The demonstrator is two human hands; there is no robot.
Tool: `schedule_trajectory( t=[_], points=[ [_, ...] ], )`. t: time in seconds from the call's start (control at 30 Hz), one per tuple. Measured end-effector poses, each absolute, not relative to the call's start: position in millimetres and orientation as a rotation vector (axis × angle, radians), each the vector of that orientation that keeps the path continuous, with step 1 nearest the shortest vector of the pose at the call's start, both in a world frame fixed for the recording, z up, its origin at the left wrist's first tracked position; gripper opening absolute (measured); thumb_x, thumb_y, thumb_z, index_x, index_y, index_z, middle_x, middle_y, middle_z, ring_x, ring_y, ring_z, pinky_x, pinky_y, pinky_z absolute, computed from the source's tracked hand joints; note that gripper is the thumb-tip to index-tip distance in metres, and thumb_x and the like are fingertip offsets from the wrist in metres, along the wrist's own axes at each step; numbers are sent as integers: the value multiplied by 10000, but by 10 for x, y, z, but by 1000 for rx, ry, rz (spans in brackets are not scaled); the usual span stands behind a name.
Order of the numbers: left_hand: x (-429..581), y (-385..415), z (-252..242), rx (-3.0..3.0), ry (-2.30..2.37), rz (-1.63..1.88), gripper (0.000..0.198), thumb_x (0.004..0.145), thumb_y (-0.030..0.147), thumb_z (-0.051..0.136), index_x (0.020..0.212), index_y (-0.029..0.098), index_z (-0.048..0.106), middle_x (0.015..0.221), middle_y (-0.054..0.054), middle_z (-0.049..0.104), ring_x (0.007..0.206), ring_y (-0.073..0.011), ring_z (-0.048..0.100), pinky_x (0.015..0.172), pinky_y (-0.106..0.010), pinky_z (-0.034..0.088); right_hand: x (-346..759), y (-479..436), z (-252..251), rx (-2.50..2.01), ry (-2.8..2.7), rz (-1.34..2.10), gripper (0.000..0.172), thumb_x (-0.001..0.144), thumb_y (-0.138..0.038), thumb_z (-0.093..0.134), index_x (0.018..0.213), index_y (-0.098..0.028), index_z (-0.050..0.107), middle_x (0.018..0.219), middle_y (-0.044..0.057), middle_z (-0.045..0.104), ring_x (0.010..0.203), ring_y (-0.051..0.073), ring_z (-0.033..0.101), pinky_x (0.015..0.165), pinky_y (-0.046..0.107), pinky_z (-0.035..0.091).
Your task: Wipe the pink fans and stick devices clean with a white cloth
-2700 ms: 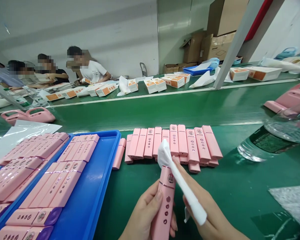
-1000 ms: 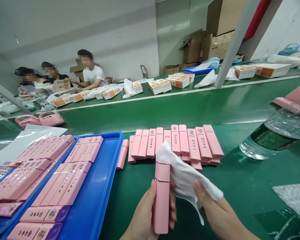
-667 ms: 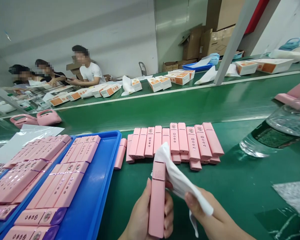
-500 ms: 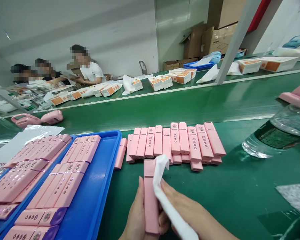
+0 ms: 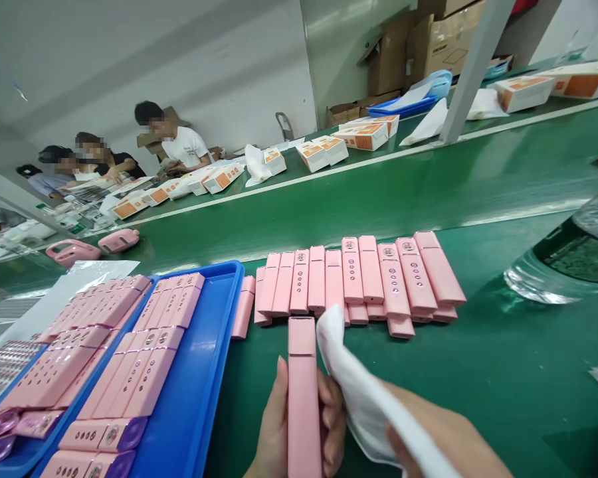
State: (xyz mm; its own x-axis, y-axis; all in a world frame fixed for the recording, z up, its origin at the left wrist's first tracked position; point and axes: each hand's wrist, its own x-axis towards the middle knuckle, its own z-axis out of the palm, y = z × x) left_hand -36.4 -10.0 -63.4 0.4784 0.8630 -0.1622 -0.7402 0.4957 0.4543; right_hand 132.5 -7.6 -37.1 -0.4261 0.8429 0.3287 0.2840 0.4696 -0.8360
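Upright in front of me, a slim pink device (image 5: 303, 405) is gripped in my left hand (image 5: 273, 428), fingers wrapped round its right side. A plain face with a seam near the top is turned to me. Just right of it hangs a white cloth (image 5: 361, 398), held by my right hand (image 5: 438, 425), whose fingers are mostly hidden behind the cloth. Beyond my hands, similar pink devices (image 5: 335, 282) lie side by side on the green table (image 5: 428, 372), some on top of others.
Left, blue trays (image 5: 206, 372) hold more pink devices in stacks. A water bottle (image 5: 568, 255) stands at the right. Across a green ledge (image 5: 279, 212) are white and orange boxes (image 5: 313, 156); people (image 5: 182, 146) work at the far left. A grey post (image 5: 471, 79) rises behind.
The cloth has come away from the device's face and moved right and down with my right hand. The device in my left hand now shows a smooth top section instead of a ridged one.
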Motion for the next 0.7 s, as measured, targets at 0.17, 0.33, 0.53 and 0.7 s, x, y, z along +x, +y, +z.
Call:
schedule_trajectory(
  t=[0.17,0.33,0.53,0.7],
  points=[
    [-289,-83,-622,450,268,977,703,899,550,133,766,94,652,515,5,419,373,-65,428,346,-159,351,1400,-72,-265,-1201,-1412,1283,360,878,-509,396,958,-264,648,617,3,640,478,149,569,471,199,508],
    [-275,-119,-655,471,303,897,711,877,597,167,730,94,647,451,11,411,337,-73,431,322,-157,343,1316,-100,-204,-1176,-1449,1341,498,870,-563,373,1193,-248,583,827,44,696,688,189,660,625,227,559],
    [-250,-185,-759,440,807,942,655,763,700,383,604,103,602,446,-32,522,367,-107,519,349,-181,412,1182,-128,-303,-905,-1729,1343,497,937,-399,316,1400,-221,312,1451,24,318,1329,201,303,1094,327,279],
    [-319,-136,-598,460,1097,1050,628,784,669,377,630,97,587,415,-25,506,322,-116,470,293,-197,329,1150,-123,-471,-761,-1884,1319,477,916,-361,355,1366,-204,380,1420,33,353,1295,214,353,1068,329,307]
  ],
)
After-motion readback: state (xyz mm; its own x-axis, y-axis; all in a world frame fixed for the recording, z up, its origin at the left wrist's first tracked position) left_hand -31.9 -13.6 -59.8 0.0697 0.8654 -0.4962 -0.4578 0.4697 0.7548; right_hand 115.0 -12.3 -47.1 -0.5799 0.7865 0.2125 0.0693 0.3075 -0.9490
